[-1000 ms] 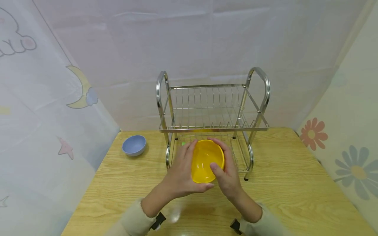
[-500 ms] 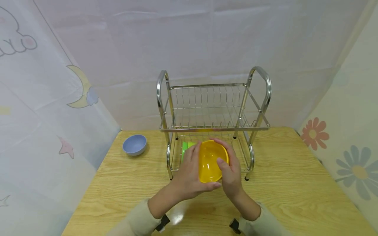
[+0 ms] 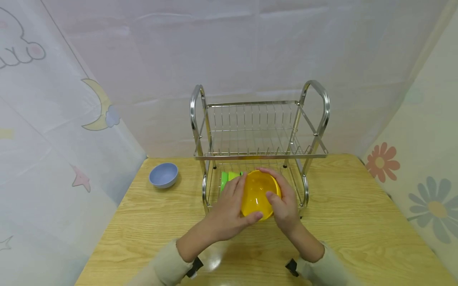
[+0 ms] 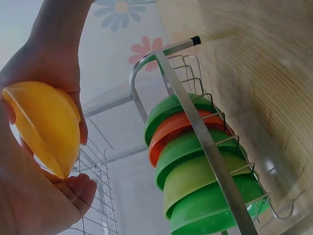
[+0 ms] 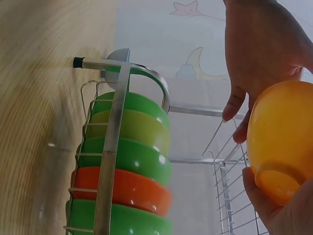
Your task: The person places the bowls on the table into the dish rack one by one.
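A yellow bowl (image 3: 258, 196) is held up in front of the dish rack, its hollow facing the head camera. My left hand (image 3: 227, 210) holds its left side, with the thumb at the near rim. On the opposite side, my right hand (image 3: 286, 204) grips the rim, thumb inside the bowl. The left wrist view shows the yellow bowl (image 4: 49, 122) from the side. In the right wrist view its round foot shows, with the bowl (image 5: 283, 132) partly cut off by the frame.
The two-tier metal dish rack (image 3: 261, 157) stands on the wooden table (image 3: 358, 222). Several green bowls (image 4: 205, 210) and an orange bowl (image 5: 122, 191) stand on edge in a row on its lower tier. A blue bowl (image 3: 163, 175) sits left of the rack.
Both hands and the yellow bowl have shifted slightly right, uncovering more of the green bowls on the lower tier. The left thumb has moved up over the bowl's near rim.
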`<state>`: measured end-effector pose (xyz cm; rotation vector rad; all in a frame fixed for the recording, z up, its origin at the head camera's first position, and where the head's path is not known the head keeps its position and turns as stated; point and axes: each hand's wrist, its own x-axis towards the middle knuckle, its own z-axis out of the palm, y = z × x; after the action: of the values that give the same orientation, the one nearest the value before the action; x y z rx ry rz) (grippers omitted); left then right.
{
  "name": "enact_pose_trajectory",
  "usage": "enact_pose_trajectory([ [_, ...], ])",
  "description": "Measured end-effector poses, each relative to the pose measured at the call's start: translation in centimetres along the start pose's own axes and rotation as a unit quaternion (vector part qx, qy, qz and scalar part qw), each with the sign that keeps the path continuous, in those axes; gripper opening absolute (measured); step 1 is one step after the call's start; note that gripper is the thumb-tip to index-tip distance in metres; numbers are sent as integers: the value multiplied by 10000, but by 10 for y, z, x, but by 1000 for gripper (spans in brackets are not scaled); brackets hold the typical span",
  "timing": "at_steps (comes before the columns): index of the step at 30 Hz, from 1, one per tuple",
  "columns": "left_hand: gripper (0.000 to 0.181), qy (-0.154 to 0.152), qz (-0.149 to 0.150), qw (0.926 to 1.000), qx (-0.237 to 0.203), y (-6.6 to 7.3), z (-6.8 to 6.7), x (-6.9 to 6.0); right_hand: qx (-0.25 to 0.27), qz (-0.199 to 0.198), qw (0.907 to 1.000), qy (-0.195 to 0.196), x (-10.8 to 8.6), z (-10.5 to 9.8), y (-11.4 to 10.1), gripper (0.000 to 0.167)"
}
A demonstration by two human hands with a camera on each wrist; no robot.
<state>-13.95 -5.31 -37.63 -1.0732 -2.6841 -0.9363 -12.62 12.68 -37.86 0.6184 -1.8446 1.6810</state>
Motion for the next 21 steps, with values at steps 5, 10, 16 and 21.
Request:
enact_pose_trajectory([
  [5, 105, 81, -45, 9999, 109, 0, -8, -2, -34, -227, 9994, -255, 2, -5, 4, 51],
  [10, 93, 408, 327, 9975, 473, -1, -20, -5, -222, -213, 9981, -542, 5, -15, 9, 50],
  [16, 70, 1267, 1402, 9762, 1065, -1, -39, -8, -842, -159, 9943, -632, 7, -32, 11, 50],
  [21, 63, 1896, 2171, 9469, 1424, -1, -58, -7, -1266, -414, 9893, -590, 11, -45, 15, 50],
])
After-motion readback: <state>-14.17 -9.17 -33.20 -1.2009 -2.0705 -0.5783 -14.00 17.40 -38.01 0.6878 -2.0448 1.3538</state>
